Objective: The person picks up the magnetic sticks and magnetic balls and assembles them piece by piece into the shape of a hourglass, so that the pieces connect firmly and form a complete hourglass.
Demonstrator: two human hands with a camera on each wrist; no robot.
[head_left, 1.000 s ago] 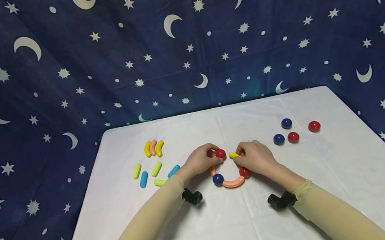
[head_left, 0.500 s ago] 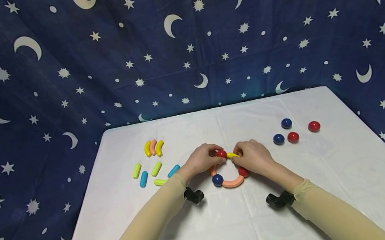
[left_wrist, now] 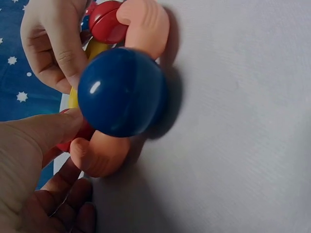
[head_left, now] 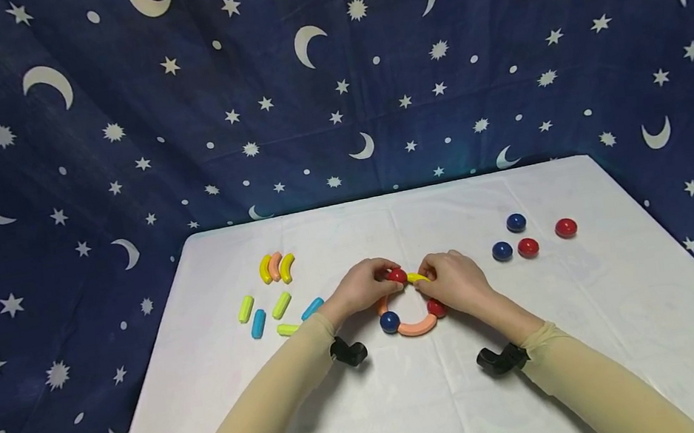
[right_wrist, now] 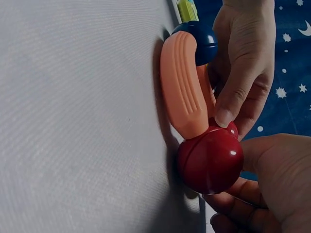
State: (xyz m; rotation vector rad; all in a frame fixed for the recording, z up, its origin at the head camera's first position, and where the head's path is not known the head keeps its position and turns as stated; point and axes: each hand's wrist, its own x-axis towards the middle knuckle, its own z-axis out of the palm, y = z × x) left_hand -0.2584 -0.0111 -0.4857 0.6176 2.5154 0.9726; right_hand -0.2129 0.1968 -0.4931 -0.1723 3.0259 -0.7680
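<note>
In the head view, my left hand [head_left: 361, 293] pinches a red ball [head_left: 398, 275] at the far left of a ring of toy pieces. My right hand [head_left: 459, 282] pinches a yellow curved rod [head_left: 417, 277], whose left end meets that ball. From the held ball, an orange curved rod [head_left: 383, 306] runs down to a blue ball [head_left: 390, 322]. A second orange curved rod [head_left: 417, 328] links the blue ball to another red ball [head_left: 436, 307], beside my right fingers. The yellow rod's right end is hidden by my right hand; the right wrist view shows the near red ball [right_wrist: 210, 162] large.
Left on the white table [head_left: 378, 421] lie two yellow curved rods and an orange curved rod [head_left: 276, 266], with several green and blue straight rods [head_left: 258, 324] nearer. Blue balls [head_left: 502, 251] and red balls [head_left: 566, 228] sit at right. A starry dark-blue cloth [head_left: 327, 85] hangs behind.
My right hand has moved left with the yellow curved rod, and the gap between it and the held red ball has closed. The ring's lower part has shifted slightly left.
</note>
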